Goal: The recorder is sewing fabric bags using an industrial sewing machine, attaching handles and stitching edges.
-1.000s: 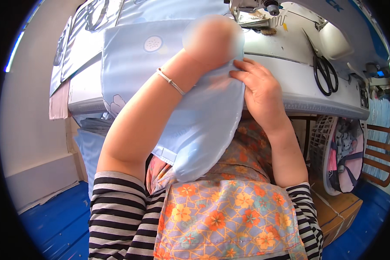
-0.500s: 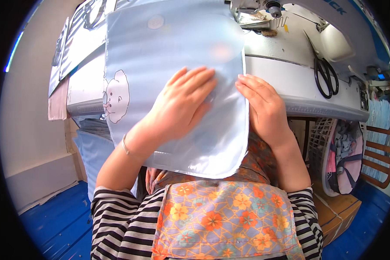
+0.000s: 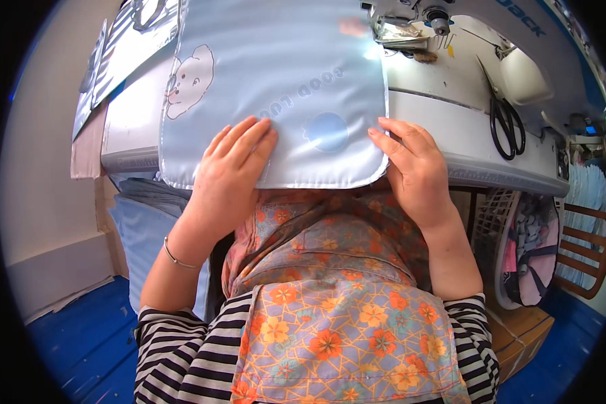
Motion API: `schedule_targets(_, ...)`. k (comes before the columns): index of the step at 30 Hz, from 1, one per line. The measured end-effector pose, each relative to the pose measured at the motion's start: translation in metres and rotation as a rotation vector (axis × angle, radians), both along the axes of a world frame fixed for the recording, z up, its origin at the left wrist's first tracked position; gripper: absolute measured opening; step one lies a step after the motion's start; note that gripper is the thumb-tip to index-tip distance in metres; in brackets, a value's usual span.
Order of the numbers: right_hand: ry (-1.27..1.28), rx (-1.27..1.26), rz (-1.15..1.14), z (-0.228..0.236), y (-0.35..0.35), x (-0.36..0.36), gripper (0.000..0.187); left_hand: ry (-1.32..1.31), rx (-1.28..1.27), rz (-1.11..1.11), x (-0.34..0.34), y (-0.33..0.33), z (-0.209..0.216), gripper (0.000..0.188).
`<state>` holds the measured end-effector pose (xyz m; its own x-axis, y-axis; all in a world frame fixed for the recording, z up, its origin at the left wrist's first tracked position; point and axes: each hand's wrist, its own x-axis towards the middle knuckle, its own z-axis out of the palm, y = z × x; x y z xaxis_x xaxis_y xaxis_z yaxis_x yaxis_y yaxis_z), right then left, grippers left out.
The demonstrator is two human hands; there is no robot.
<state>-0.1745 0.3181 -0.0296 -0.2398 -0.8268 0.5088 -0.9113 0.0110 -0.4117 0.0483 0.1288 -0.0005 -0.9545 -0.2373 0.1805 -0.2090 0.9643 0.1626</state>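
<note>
L hand [image 3: 232,161] lies palm-down, fingers straight & held tog., on the near part of a glossy lt-blue fabric panel [image 3: 269,50]; nothing gripped in it. R hand [image 3: 414,158] is at the panel's R edge, index & middle fingertips on the border; its thumb is hidden, so can't tell if it pinches the cloth. Panel lies flat under L hand & runs fwd from both hands, near edge w/ white trim just below L fingers, over the front of the white surface [image 3: 444,111]. Btwn the hands: a round darker-blue print [image 3: 326,131]; fwd-left of L hand, an animal-head print [image 3: 192,81]. Sewing machine [image 3: 542,44] stands fwd-right of R hand, its needle end straight fwd. Black-handled scissors [image 3: 505,128] lie on the surface to R of R hand, blades pointing away. Further R & lower than R hand: white plastic basket [image 3: 486,236] w/ grey, pink & navy cloth [image 3: 535,232], then a brown slatted chair [image 3: 589,249]; cardboard box [image 3: 525,333] below the basket. Left of L wrist, below surface level, folded blue cloth [image 3: 151,229] hangs. L wrist has a thin bracelet [image 3: 175,254]. Floral apron [image 3: 343,337] is nearer the body than both hands, btwn striped sleeves [image 3: 182,353].
</note>
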Motion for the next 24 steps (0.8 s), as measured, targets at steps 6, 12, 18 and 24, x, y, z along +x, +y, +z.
schedule_targets(6, 0.014, -0.032, -0.010, -0.001, -0.015, -0.012, 0.034, 0.082, 0.000, 0.030, -0.016, -0.026, -0.001, 0.056)
schedule_targets(12, 0.130, -0.043, -0.009, -0.002, -0.035, -0.030, 0.023, 0.104, -0.026, 0.090, -0.034, -0.054, -0.011, 0.056)
schedule_targets(18, 0.105, 0.043, -0.024, -0.002, -0.053, -0.046, 0.024, 0.180, -0.080, 0.105, -0.056, -0.077, -0.017, 0.041)
schedule_targets(24, 0.202, 0.074, -0.051, -0.006, -0.068, -0.056, 0.029, 0.139, -0.228, 0.088, -0.070, -0.096, -0.022, 0.044)
